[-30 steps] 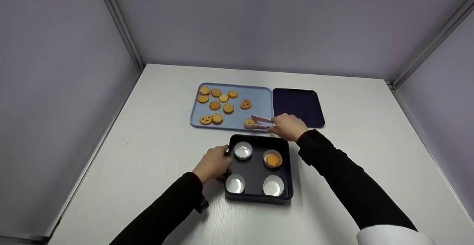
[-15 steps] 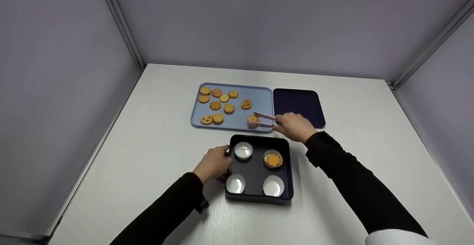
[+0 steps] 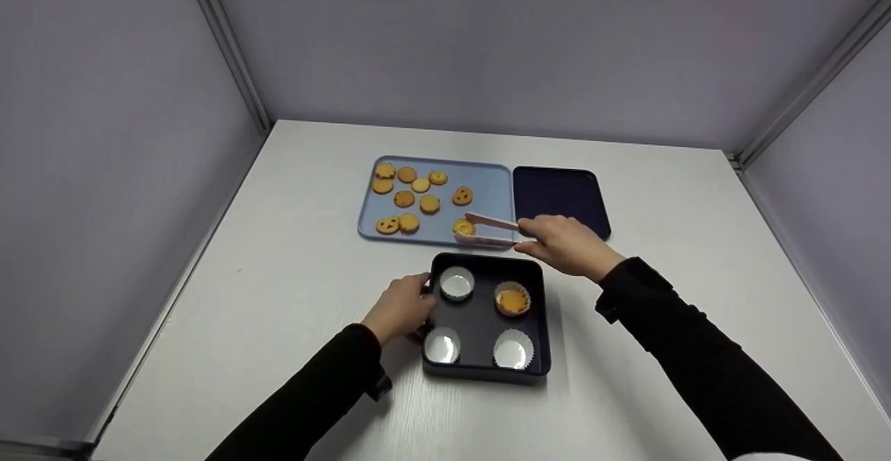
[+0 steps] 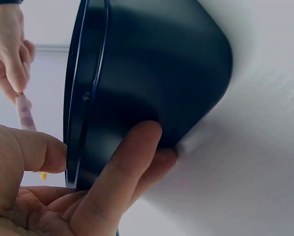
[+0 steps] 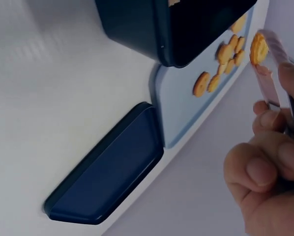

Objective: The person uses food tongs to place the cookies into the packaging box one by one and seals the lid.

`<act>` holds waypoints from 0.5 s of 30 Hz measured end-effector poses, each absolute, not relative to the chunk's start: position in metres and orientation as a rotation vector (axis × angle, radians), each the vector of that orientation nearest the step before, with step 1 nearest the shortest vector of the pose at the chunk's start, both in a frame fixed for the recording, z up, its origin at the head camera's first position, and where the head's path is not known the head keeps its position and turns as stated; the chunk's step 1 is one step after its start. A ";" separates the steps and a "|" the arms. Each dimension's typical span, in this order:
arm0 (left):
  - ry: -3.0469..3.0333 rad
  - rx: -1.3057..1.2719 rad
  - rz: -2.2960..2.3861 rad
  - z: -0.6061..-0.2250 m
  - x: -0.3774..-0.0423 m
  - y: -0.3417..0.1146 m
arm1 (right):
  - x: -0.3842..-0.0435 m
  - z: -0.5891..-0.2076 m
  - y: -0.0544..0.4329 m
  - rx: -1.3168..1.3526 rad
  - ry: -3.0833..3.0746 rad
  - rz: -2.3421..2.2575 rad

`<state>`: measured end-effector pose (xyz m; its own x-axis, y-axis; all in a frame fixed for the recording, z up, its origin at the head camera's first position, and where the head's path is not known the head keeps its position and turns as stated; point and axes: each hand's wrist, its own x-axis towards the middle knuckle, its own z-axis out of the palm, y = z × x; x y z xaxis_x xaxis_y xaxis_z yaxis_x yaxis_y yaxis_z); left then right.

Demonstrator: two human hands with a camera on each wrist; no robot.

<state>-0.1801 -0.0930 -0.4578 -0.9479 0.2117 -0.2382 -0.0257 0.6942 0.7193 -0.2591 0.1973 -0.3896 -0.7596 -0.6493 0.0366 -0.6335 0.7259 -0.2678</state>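
My left hand [image 3: 400,308] grips the left side of a deep dark-blue square tin [image 3: 484,322]; in the left wrist view its thumb lies at the rim and fingers press the outer wall. My right hand [image 3: 567,244] holds pink tongs [image 3: 491,241] by their handle end. Between the tong tips sits a round ring-patterned cookie [image 5: 259,48], over the near right part of the light-blue tray [image 3: 491,200]. Inside the tin stand three white paper cups, such as the near right cup [image 3: 514,349], and one cup [image 3: 501,290] with an orange star-shaped cookie [image 3: 513,301].
Several cookies [image 3: 429,204] lie spread over the left and middle of the light-blue tray. A shallow navy tray [image 3: 560,200] adjoins its right side. All stand on a white table [image 3: 313,238] with grey panels [image 3: 473,50] behind and at both sides.
The right hand and forearm have shifted rightward. The tongs and the cookie at their tips moved slightly right, then back left. The left hand and the tin have stayed in place.
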 end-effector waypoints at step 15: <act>2.621 0.184 1.107 -0.457 -0.179 -0.093 | -0.251 -0.388 0.196 -1.298 2.621 -0.366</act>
